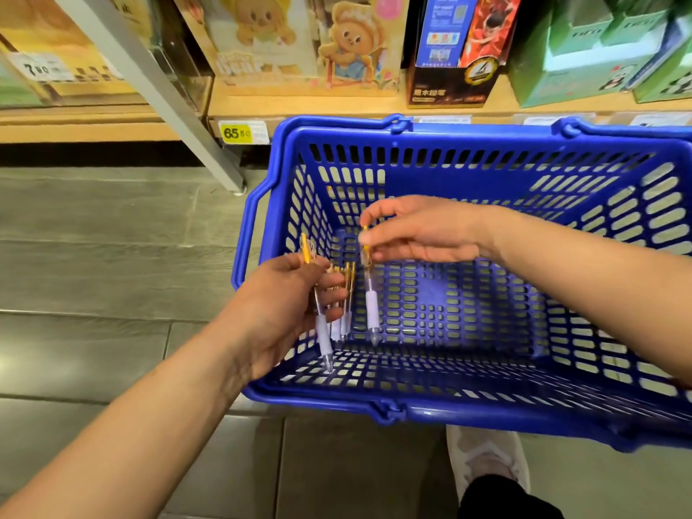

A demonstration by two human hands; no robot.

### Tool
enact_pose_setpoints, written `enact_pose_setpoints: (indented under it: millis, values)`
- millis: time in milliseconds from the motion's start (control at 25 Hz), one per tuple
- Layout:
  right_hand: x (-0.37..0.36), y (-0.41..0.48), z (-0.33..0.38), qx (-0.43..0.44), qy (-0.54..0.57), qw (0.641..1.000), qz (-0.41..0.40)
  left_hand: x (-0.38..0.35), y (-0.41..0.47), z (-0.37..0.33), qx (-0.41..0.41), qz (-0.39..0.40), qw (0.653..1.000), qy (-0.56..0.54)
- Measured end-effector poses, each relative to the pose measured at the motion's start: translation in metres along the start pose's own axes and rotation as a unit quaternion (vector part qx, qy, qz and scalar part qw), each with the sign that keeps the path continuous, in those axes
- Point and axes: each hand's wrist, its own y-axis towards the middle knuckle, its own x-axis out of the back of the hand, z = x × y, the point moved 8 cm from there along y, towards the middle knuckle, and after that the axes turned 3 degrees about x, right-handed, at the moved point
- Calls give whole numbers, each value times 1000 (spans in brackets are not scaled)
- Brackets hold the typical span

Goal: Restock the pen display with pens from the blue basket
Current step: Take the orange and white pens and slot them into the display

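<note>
The left hand (284, 305) was curled round a bunch of pens (346, 312). Their tips pointed down into the near left corner of the blue basket (486, 413), and one yellow cap stuck up above the knuckles. The right hand (415, 234) pinched a single pen (371, 312) by its yellow top between thumb and forefinger. That pen hung straight down, with its white grip and clear tip well below the pinch and just beside the bunch, apparently not touching it. The step in hand looked like gathering the last pens together before carrying them to the display, which was not in view. To do it well, the single pen should be brought across tip-down and parallel to the others and slid in against the left palm. It should be let go only once that hand has closed over it. A pinch so high on the barrel leaves the pen free to swing, so a slow, short move suits it. Keeping all the tips the same way would save sorting later. The basket's bottom appeared bare of further pens, though the hands hid part of that corner. The basket sat before a wooden shelf (337, 106) of boxed toys, with a white shoe (486, 462) by its near rim.
</note>
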Motion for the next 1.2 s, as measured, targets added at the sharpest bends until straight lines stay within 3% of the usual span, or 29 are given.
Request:
enact_pose_setpoints:
  millis: [200, 360, 440, 560, 720, 840, 1040, 1120, 1200]
  values:
    - [-34, 8, -1, 44, -33, 998, 4, -14, -5, 4, 26, 66, 997, -32]
    - [-9, 29, -15, 30, 23, 999, -18, -9, -3, 4, 36, 78, 996, -32]
    - [23, 42, -38, -10, -102, 990, -99, -7, -5, 5, 35, 82, 996, -21]
    - [45, 57, -75, -87, -391, 902, -162, -7, -7, 6, 30, 81, 996, -25]
    - [22, 83, -106, -118, -484, 853, -155, -4, -6, 12, 37, 64, 997, -34]
    - [15, 90, -113, -97, -428, 877, -196, -5, -7, 15, 53, 65, 995, -49]
    - [28, 74, -93, -42, -405, 873, -268, -6, -5, 16, 71, 79, 993, -47]
    - [29, 66, -75, -19, -380, 895, -233, -7, -4, 16, 70, 68, 995, -36]
    - [24, 54, -51, 5, -293, 941, -169, -5, -2, 16, 61, 42, 997, -28]
